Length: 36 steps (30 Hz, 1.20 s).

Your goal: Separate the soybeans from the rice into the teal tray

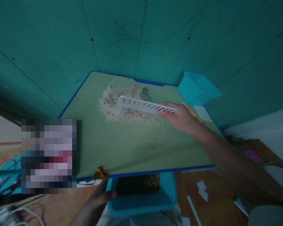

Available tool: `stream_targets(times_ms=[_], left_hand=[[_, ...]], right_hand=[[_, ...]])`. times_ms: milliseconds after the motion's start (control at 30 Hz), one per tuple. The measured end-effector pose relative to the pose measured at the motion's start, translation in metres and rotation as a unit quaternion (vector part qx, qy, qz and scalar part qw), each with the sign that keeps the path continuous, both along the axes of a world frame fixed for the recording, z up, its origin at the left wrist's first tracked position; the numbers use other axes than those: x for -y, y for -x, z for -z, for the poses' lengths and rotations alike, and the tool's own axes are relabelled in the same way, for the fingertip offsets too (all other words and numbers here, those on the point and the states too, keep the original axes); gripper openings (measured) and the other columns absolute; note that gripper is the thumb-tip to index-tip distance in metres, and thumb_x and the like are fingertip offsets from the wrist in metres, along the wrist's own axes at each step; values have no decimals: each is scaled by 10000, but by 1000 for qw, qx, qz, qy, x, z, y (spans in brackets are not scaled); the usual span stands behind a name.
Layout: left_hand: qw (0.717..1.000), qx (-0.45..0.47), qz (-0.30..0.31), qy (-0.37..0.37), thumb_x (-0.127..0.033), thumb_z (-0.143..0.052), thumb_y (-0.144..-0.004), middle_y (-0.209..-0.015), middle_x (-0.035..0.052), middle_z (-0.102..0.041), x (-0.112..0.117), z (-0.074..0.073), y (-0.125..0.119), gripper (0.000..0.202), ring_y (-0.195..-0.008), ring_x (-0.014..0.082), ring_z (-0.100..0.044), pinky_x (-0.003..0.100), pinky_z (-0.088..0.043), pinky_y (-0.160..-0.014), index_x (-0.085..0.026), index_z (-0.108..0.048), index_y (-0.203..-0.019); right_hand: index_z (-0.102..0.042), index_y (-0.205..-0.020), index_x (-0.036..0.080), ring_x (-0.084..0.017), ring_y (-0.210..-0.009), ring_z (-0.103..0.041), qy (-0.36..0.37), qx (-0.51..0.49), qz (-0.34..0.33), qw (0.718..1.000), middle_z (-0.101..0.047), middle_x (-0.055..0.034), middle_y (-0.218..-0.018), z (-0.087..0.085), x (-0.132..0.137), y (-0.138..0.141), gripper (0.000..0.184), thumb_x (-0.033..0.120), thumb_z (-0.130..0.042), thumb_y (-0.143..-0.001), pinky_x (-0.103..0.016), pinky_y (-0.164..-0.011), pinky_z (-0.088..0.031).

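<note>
My right hand (176, 116) is closed around one end of a long white slotted plastic strip (139, 106). The strip is held over a spread of white grains (122, 116) mixed with yellowish-brown beans (134, 91) on the pale green tabletop. Whether it touches the grains I cannot tell. Below the table's front edge, my left hand (103, 199) grips the left rim of a blue plastic tub (141, 205), its thumb over the edge. Inside the tub lie many brown beans (153, 183), partly in shadow; the table hides its far side.
A light-blue bin (195, 89) stands at the table's (136, 147) back right corner, against the green wall (141, 37). Brown tape (101, 173) sticks to the front edge. A blurred-out patch (48, 155) covers the left side. Cables (21, 213) and paper scraps (202, 191) lie lower down.
</note>
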<state>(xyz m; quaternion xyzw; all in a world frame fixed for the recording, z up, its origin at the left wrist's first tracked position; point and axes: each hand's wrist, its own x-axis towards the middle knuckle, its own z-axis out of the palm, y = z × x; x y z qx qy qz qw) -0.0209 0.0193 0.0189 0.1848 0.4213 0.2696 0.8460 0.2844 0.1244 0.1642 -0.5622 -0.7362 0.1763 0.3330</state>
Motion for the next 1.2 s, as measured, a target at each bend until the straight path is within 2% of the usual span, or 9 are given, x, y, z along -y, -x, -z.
stream_targets(times_ms=[200, 467, 600, 767, 933, 1067, 1200], left_hand=[[1000, -6, -15, 15, -299, -814, -548, -1033, 0, -808, 2, -7, -1, 392, -1347, 353, -407, 468, -296, -1093, -310, -777, -938], [999, 19, 25, -19, -321, -746, -652, -1199, -17, -746, 2, 11, 8, 387, -1297, 345, -479, 450, -252, -1118, -340, -743, -1039], [1000, 21, 19, -9, -307, -763, -622, -1128, -21, -777, 0, 3, 4, 368, -1320, 356, -446, 465, -269, -1111, -347, -762, -987], [999, 27, 2, -19, -282, -772, -596, -1127, -19, -777, -2, -10, -2, 406, -1345, 355, -412, 471, -283, -1104, -341, -762, -997], [1000, 16, -4, -16, -279, -792, -580, -1136, -5, -774, -3, -9, -1, 450, -1335, 369, -423, 478, -294, -1097, -334, -756, -1026], [999, 21, 0, -25, -284, -785, -600, -1155, -10, -766, -2, -10, -1, 440, -1355, 350, -397, 452, -276, -1106, -333, -750, -1036], [1000, 22, -2, -22, -299, -769, -612, -1178, 3, -755, -1, -11, -2, 451, -1373, 364, -362, 473, -308, -1087, -321, -737, -1062]], right_hand=[[-697, -1015, 152, -175, -781, -656, 73, -29, -9, 997, -745, -56, -920, 9, 3, 3, 245, 259, -569, -835, -274, -666, -506], [-692, -1006, 133, -171, -792, -659, 72, -39, -13, 997, -745, -63, -932, 5, 8, 4, 243, 244, -563, -832, -265, -678, -499], [-696, -1010, 140, -172, -798, -665, 111, -20, -34, 993, -742, -71, -959, 4, 14, 6, 249, 253, -546, -845, -271, -690, -501], [-696, -1027, 159, -178, -835, -666, 116, -18, -34, 992, -742, -60, -962, 2, 21, 8, 251, 253, -552, -843, -279, -732, -501], [-705, -1017, 166, -187, -775, -660, 136, -2, -50, 989, -742, -54, -888, -3, 28, 12, 254, 267, -543, -849, -284, -666, -495], [-708, -999, 160, -182, -789, -665, 141, -12, -64, 988, -742, -50, -902, -5, 35, 16, 246, 261, -541, -850, -269, -673, -490], [-707, -989, 146, -184, -775, -667, 144, 4, -74, 987, -746, -59, -891, -5, 40, 17, 245, 265, -543, -851, -266, -661, -491]])
